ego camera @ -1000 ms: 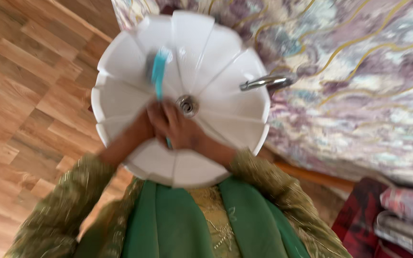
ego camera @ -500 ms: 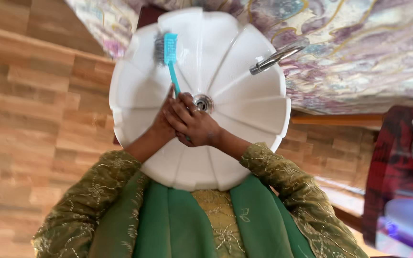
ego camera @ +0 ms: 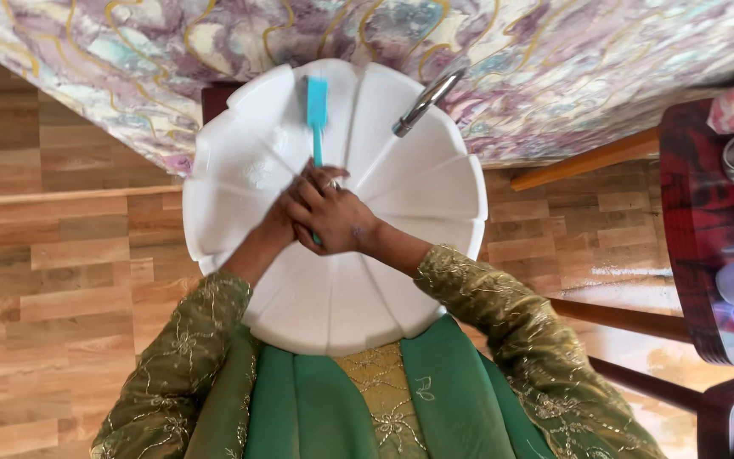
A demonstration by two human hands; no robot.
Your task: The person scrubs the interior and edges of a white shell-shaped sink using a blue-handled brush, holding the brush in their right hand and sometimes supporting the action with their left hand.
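Observation:
A white scalloped basin (ego camera: 422,204) fills the middle of the head view, with a chrome tap (ego camera: 426,102) at its upper right rim. Both my hands meet over the basin's centre. My right hand (ego camera: 337,219) lies on top, fingers curled round the handle of a turquoise brush (ego camera: 317,106). My left hand (ego camera: 278,225) sits under it, mostly hidden, and also seems closed on the handle. The brush head lies against the basin's far wall. The drain is covered by my hands.
A marbled purple and gold wall (ego camera: 554,59) stands behind the basin. Wood-look tiles (ego camera: 53,255) run along the left and right. A dark red stand (ego camera: 698,238) with metal vessels is at the right edge. My green embroidered sleeves and dress fill the bottom.
The view has shifted and swung, so the basin now sits lower and more centred. The brush head has moved further up the basin wall, and my hands now cover the drain.

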